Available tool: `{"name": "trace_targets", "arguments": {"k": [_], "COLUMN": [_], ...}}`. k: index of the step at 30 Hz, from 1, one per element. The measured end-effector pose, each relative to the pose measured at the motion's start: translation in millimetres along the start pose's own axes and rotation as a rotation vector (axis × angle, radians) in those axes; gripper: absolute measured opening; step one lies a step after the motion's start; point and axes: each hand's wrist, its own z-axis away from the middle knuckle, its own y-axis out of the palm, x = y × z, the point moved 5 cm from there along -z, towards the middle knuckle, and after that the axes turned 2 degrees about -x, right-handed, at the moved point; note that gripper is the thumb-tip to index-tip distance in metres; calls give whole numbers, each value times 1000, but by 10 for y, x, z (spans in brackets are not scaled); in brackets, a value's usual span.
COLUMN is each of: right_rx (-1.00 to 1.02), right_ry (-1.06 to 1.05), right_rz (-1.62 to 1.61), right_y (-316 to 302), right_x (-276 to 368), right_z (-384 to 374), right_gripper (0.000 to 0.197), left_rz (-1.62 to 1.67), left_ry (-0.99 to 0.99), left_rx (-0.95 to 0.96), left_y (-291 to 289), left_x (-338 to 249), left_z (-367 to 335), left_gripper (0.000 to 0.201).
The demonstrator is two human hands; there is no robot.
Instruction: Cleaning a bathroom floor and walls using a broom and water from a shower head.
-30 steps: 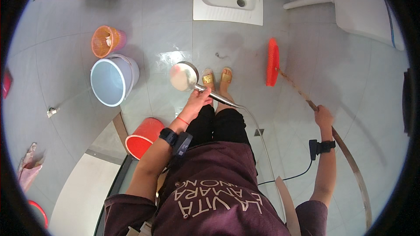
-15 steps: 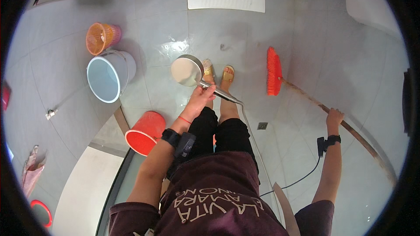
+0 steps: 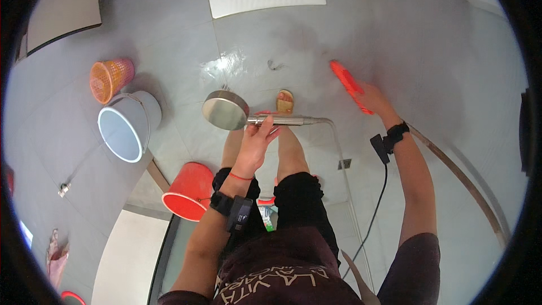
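Observation:
My left hand (image 3: 259,141) is closed around the metal handle of a shower head (image 3: 226,110), held in front of my knees. Its round head is on the left, and a thin hose (image 3: 344,181) runs from the handle's right end down past my right side. To the right, my right hand (image 3: 375,101) is at the red bristled head of a broom (image 3: 347,82), gripping it low where the handle joins. My fingers there are partly hidden. From behind my forearm the brown broom handle stretches away to the lower right.
A white squat toilet (image 3: 265,3) is set in the grey tiled floor ahead. Leftward stand an orange-pink basket (image 3: 110,79), a pale blue bucket (image 3: 127,127) and a red bucket (image 3: 189,192). A drain (image 3: 344,164) lies right of my legs. Wet patches shine on the floor.
My right hand has slid from high on the broom handle to near the broom head. The shower head has turned to lie more level and shifted slightly left. My view has shifted.

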Motion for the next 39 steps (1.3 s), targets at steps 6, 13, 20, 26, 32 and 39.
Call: {"name": "trace_targets", "arguments": {"k": [6, 13, 20, 26, 32, 39], "right_rx": [-77, -487, -917, -928, -886, -772], "right_ry": [-541, -40, 138, 176, 170, 155], "right_rz": [-311, -651, -965, -993, -1007, -840], "right_y": [728, 901, 817, 947, 1004, 826], "right_x": [1056, 502, -332, -525, -451, -65], "right_z": [153, -22, 164, 179, 60, 284], "right_gripper": [48, 24, 11, 8, 8, 7], "left_rz": [-129, -955, -2108, -2167, -2066, -1909], "left_ry": [-2, 445, 379, 886, 977, 812], "left_rx": [-6, 261, -130, -166, -283, -458], "left_y": [144, 179, -630, -601, -831, -1010], "left_x": [197, 452, 635, 854, 926, 380], "left_z": [-681, -1372, -2218, -2881, -3310, -3010], "left_gripper": [29, 41, 39, 32, 19, 7]}}
